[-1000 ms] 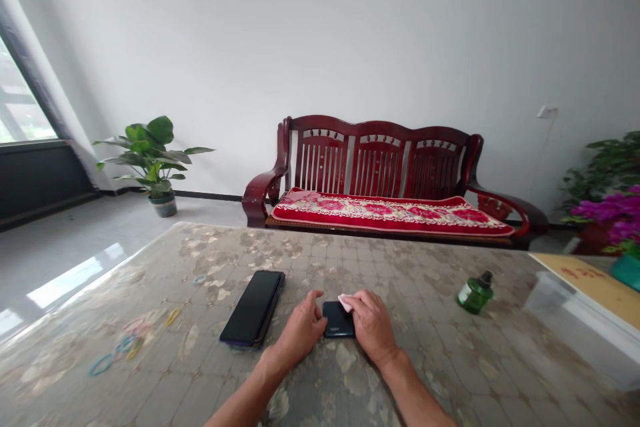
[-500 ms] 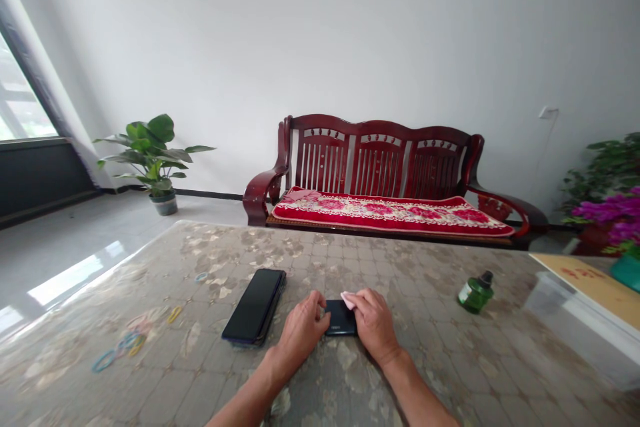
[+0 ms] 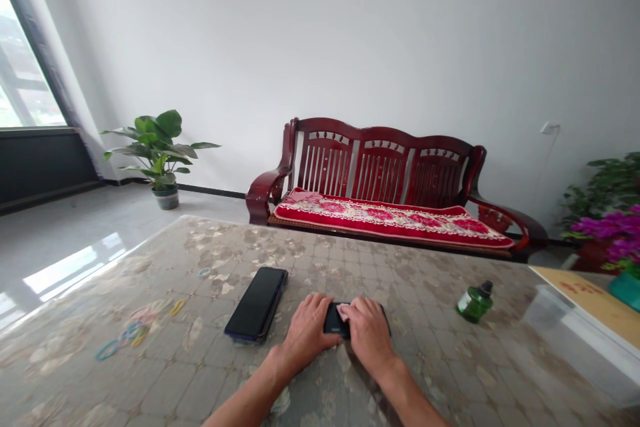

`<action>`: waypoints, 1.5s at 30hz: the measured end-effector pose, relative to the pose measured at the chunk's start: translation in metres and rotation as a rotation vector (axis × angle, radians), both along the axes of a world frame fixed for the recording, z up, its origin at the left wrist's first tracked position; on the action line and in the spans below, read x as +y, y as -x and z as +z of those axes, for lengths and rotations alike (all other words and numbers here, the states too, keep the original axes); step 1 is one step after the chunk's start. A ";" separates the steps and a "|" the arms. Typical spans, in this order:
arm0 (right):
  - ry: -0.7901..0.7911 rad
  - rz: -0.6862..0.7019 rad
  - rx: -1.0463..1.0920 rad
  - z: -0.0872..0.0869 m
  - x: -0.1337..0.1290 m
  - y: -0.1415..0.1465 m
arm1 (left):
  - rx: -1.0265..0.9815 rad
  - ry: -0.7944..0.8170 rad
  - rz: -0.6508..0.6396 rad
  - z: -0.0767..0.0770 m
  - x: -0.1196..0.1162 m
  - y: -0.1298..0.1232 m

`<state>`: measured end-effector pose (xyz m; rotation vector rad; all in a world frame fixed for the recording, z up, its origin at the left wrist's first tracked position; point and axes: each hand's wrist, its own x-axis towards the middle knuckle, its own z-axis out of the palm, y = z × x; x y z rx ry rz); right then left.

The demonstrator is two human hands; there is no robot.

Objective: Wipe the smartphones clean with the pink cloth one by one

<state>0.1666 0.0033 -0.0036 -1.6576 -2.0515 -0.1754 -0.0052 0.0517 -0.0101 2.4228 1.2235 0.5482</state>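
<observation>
A dark phone (image 3: 333,322) lies flat on the table in front of me, its middle covered by my right hand. My left hand (image 3: 309,324) grips its left end, with the thumb along the near edge and the fingers by the far edge. Between the fingertips of my right hand (image 3: 369,332) is a small pale pink cloth or tissue (image 3: 343,311), pressed on the phone's surface. Left of my hands rests a larger black device (image 3: 257,303), like a tablet or big phone, on top of something thin.
Several coloured rubber or hair bands (image 3: 134,332) lie on the left of the patterned tablecloth (image 3: 200,373). A green bottle (image 3: 475,302) stands at the right, near a clear plastic box (image 3: 560,327). Beyond the table is a red wooden bench (image 3: 380,160).
My right hand has slid left over the phone with the cloth, so the phone's right end now shows. My left fingers have closed about its left end. The view has tilted slightly.
</observation>
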 end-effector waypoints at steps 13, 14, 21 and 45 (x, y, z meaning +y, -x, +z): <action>0.001 -0.101 -0.096 0.007 0.004 0.002 | -0.008 0.071 -0.005 0.001 0.006 -0.003; 0.005 -0.078 -0.097 0.006 0.004 0.010 | -0.014 0.072 -0.003 0.001 0.007 -0.003; -0.007 -0.065 -0.101 0.007 -0.002 -0.009 | -0.015 0.085 0.030 0.005 0.005 -0.003; 0.131 -0.267 -0.108 0.007 -0.034 -0.050 | 0.038 0.078 0.039 0.012 0.002 -0.002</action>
